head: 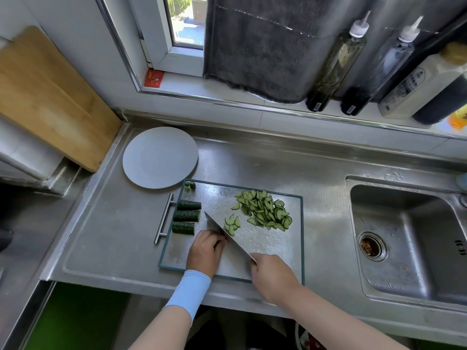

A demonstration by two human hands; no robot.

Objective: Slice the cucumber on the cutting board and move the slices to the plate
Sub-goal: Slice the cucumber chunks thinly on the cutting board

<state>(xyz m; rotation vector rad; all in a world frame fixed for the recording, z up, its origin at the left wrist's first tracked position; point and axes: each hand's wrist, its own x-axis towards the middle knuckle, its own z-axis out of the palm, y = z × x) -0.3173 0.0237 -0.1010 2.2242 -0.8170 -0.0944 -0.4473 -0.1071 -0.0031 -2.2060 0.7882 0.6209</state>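
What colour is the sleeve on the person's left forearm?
Light blue, plain. The sleeve shows best in the head view.

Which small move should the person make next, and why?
Probably bring the knife down for another slice: the right hand grips its handle, the blade lies against the curled left hand, three cucumber pieces lie uncut, and the slices are not yet on the plate.

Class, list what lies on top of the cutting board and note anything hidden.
Three cucumber chunks, two end pieces, a big slice pile, a small pile by the knife. Whatever sits under the left hand is covered.
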